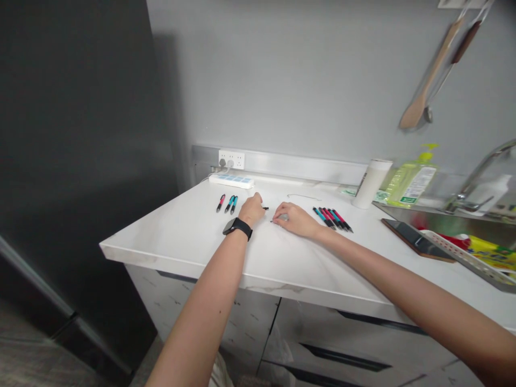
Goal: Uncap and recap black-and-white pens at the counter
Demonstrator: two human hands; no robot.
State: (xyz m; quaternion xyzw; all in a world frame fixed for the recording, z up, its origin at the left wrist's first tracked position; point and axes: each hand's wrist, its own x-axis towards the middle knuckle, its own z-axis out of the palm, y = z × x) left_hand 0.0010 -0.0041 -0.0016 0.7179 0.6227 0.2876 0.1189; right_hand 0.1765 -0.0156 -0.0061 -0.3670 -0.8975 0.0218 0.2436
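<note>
A white countertop [193, 236] is seen set against a grey wall, with pale drawer fronts below its front edge and a dark panel filling the room to the left of it. At the back of the countertop, a white power strip [231, 180] lies beneath a wall socket [231, 159]. Toward the countertop's right end a white cylindrical bottle [371, 184] and a green soap bottle [411, 180] are stood near a steel sink [443, 220], over which a tap [479, 172] curves. A wooden spatula [427, 80] is hung on the wall above the sink (another utensil hangs beside it).

Near the countertop's middle, the left hand [252, 209], with a black watch [237, 227] worn on its wrist, is curled shut around a small dark pen part [265, 208], of which only a tip is seen poking out toward the right. The right hand [293, 217] is laid just beside it, fingers bent down over a small grey piece [282, 217] pressed at the countertop; whether that piece is truly pinched cannot be told. The two hands are close but apart.

Three pens [228, 203] (red and blue) are lined up on the countertop just left of the left hand. A larger row of pens [332, 218] lies just right of the right hand.
</note>
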